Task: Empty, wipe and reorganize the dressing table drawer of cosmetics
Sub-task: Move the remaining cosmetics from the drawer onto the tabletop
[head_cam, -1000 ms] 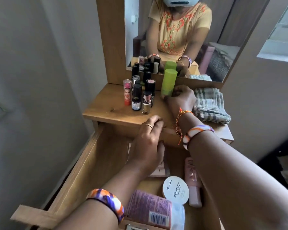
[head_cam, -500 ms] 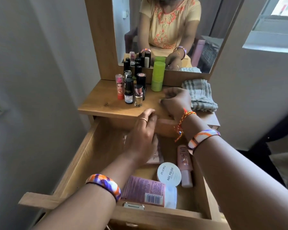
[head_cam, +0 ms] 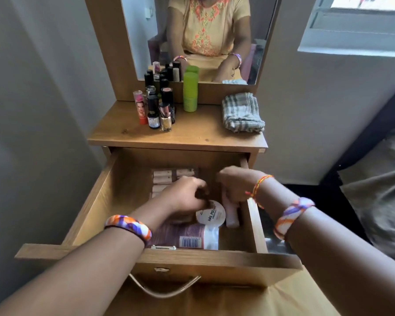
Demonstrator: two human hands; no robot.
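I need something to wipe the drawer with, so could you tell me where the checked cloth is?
The checked cloth lies folded on the right side of the tabletop, below the mirror, right of the green bottle.

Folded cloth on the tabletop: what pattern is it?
Grey-and-white check, seen clearly in the head view: folded cloth.

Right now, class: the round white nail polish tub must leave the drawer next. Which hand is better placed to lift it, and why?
Probably the left hand: its fingers hover right at the round white nail polish tub. The right hand is over the pink tube beside it.
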